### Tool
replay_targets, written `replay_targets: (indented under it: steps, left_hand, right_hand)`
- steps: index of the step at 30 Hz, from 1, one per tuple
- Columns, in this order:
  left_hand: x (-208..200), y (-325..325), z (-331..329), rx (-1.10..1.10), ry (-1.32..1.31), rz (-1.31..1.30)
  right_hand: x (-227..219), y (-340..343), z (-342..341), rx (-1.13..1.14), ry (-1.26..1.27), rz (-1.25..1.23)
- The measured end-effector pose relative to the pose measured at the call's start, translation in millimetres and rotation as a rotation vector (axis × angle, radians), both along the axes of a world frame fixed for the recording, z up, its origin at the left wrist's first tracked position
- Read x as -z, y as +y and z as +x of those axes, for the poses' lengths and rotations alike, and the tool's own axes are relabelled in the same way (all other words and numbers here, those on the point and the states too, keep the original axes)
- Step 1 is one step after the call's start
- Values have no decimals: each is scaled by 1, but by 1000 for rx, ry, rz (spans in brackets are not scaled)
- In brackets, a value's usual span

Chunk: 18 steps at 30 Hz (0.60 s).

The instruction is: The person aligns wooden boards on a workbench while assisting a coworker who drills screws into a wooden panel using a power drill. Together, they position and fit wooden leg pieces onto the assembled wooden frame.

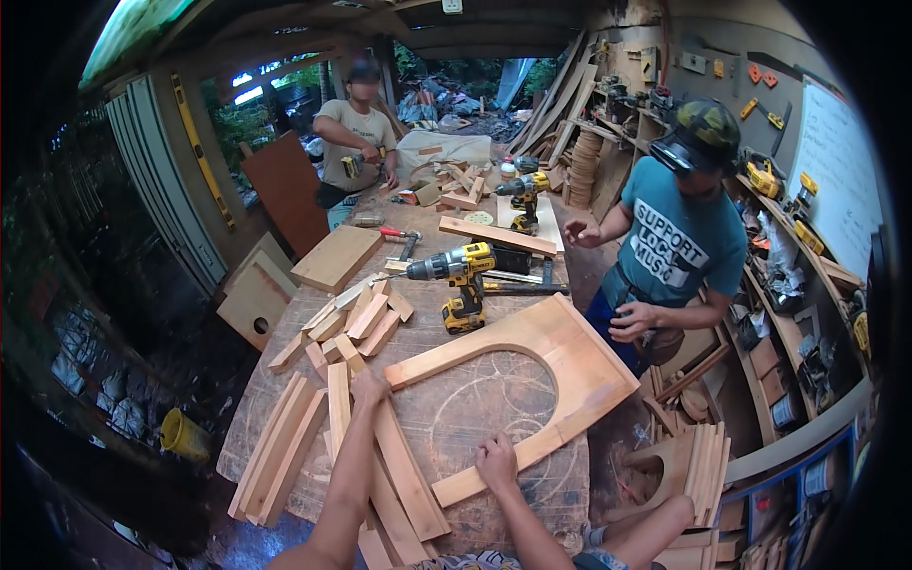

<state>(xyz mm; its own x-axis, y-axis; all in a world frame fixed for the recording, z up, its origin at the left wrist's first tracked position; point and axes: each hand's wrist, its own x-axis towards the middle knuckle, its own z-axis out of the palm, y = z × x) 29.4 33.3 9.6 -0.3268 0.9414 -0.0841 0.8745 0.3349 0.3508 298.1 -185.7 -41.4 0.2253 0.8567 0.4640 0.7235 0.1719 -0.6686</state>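
A U-shaped wooden panel [591,356] with a rounded cut-out lies on the worktable, its two legs pointing toward me. My right hand [496,463] is closed on the edge of its nearer leg, fingers curled. At the panel's far-left leg tip, my left hand [370,388] is closed around the upper end of a long wooden board [410,465]; its fingertips are partly hidden. Beside that hand stands a narrow wooden strip [338,404] among other lengths of wood. A yellow and black cordless drill [465,285] stands upright beyond the panel.
Short wood blocks [366,318] are piled left of the drill, and long strips [280,446] lie at the table's left edge. A second drill [524,199] and a clamp [407,242] sit farther back. One co-worker [674,218] stands right; another [356,138] holds a drill at the far end.
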Motion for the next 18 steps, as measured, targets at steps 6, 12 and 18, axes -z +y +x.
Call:
replay_targets:
  steps: [6,12,18]
  left_hand:
    - [-5,-3,4,20,-3,11]
    - [1,-15,3,79,-13,50]
    - [26,-5,-33,130,-83,160]
  right_hand:
    - [1,-4,-1,25,23,16]
    - [4,-15,1,18,-1,-43]
    - [-3,-5,-10,-60,-48,-95]
